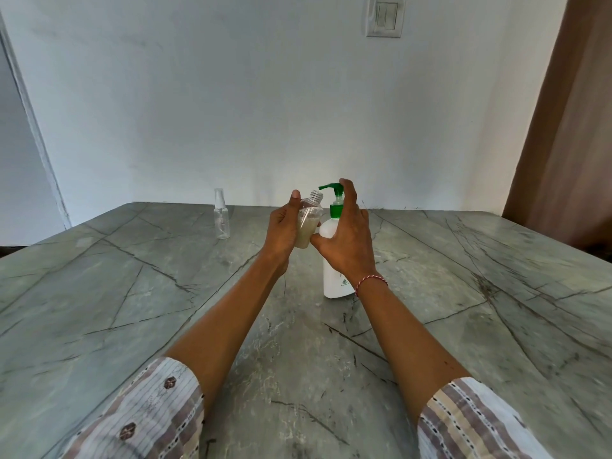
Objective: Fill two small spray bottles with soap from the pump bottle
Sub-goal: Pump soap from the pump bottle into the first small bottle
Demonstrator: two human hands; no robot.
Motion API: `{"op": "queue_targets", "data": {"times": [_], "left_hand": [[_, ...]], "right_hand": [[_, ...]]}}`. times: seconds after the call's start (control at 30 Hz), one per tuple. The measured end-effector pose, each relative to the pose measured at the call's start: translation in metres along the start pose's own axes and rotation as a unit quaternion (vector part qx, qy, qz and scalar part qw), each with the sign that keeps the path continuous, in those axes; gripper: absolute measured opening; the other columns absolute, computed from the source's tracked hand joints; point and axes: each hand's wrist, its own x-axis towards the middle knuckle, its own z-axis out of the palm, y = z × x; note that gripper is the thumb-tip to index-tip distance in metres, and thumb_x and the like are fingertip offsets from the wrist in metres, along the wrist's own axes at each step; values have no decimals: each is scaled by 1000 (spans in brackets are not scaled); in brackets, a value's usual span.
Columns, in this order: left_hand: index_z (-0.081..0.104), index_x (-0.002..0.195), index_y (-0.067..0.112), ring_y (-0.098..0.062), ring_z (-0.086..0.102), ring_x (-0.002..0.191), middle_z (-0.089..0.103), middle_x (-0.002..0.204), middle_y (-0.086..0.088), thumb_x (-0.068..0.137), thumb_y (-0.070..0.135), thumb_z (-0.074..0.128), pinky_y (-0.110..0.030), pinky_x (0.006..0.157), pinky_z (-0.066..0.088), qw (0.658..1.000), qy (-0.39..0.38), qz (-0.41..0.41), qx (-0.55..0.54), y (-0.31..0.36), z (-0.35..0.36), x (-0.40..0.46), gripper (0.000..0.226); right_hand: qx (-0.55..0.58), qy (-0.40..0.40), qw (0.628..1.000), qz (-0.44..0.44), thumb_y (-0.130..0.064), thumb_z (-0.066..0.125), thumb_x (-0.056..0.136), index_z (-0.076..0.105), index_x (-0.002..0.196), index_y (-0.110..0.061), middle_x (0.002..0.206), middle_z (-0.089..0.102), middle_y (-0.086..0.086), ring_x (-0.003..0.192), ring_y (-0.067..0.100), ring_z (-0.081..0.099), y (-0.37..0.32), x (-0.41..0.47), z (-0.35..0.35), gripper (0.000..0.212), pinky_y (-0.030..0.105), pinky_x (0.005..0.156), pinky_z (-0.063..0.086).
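Grey veined stone counter (132,293) against a pale wall (231,94), light switch (384,16) high up. Left hand (283,228) curled round an uncapped small spray bottle (308,223), tilted, part full of cloudy soap, mouth just under the green pump spout. Right hand (347,240) over the white pump bottle (336,276) standing on the counter, fingertip on the pump head (332,190), thumb against the bottle's shoulder. Second spray bottle (221,215), clear and capped, upright well to the left.
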Motion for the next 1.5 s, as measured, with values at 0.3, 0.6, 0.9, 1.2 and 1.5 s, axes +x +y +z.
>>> {"op": "queue_targets", "data": {"times": [0.3, 0.6, 0.9, 1.2, 1.5], "left_hand": [[63, 78, 31, 7, 62, 54, 65, 66, 17, 95, 46, 34, -8, 47, 47, 1000, 5, 1, 0, 1, 1, 0, 37], [61, 78, 33, 8, 62, 54, 66, 59, 20, 96, 44, 34, -8, 46, 46, 1000, 6, 0, 3, 1, 1, 0, 35], [63, 78, 29, 6, 62, 55, 66, 56, 21, 96, 44, 34, -9, 46, 46, 1000, -3, -4, -3, 2, 0, 0, 37], [62, 76, 31, 7, 61, 53, 65, 55, 23, 96, 44, 34, -8, 46, 46, 1000, -1, 0, -3, 1, 1, -1, 36], [64, 78, 29, 5, 63, 55, 67, 64, 15, 95, 45, 35, -9, 46, 46, 1000, 3, 1, -7, 1, 0, -1, 37]], "right_hand": [[9, 15, 1000, -1, -19, 79, 66, 23, 141, -17, 136, 45, 6, 116, 26, 45, -3, -3, -2, 94, 44, 93, 49], [5, 11, 1000, 4, -32, 80, 68, 5, 148, -25, 139, 43, 4, 121, 25, 42, 0, -3, 0, 110, 37, 94, 42], [17, 12, 1000, 0, -22, 81, 67, 19, 144, -19, 136, 45, 4, 118, 25, 44, -2, -2, 0, 99, 40, 93, 46], [13, 16, 1000, 1, -22, 80, 66, 19, 143, -20, 136, 46, 4, 117, 24, 45, 0, -3, 0, 98, 39, 91, 47], [18, 7, 1000, 14, -30, 81, 67, 7, 147, -24, 140, 43, 4, 123, 25, 41, 0, -1, 0, 110, 38, 95, 43]]}}
